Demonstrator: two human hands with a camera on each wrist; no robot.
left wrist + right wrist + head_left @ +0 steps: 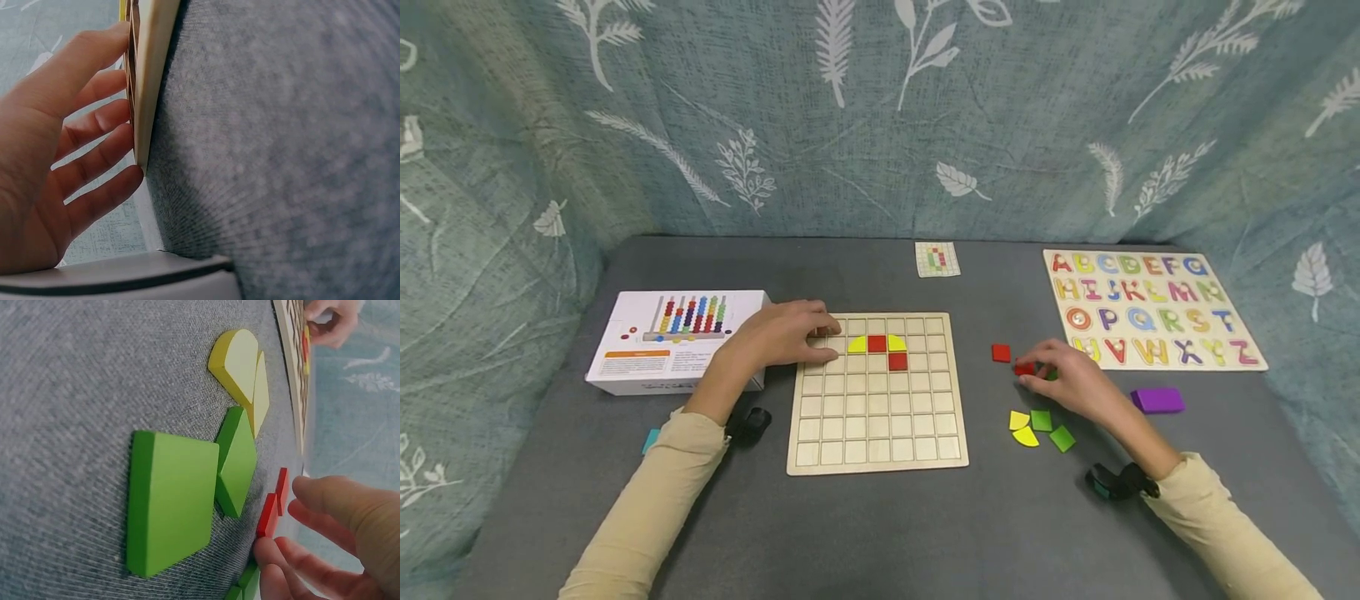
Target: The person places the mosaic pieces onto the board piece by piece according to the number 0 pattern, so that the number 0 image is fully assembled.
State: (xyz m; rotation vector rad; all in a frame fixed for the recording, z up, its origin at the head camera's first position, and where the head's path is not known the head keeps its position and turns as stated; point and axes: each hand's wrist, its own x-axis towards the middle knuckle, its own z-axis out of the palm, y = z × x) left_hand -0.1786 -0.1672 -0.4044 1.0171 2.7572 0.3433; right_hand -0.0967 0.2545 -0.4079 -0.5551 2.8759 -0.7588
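Note:
My left hand [790, 333] rests at the upper left corner of a wooden grid board [877, 406]; in the left wrist view its fingertips [128, 112] meet the board's edge. On the board lie a red square tile [877, 343] between two yellow quarter-circle tiles [857, 345], and another red square [898, 362] below. To the board's right, my right hand [1067, 379] is over a loose red square tile [267, 515], thumb and fingers apart around it. A second loose red tile [1001, 353] lies just left. Green tiles [249, 581] are partly hidden under the hand.
Nearer me lie yellow quarter-circle tiles [1026, 436] and green squares [1063, 438]. A small pattern card [937, 259] is at the back. The alphabet board [1157, 310] and purple block [1157, 401] lie right; a white box [677, 342] and a blue piece [651, 440] left.

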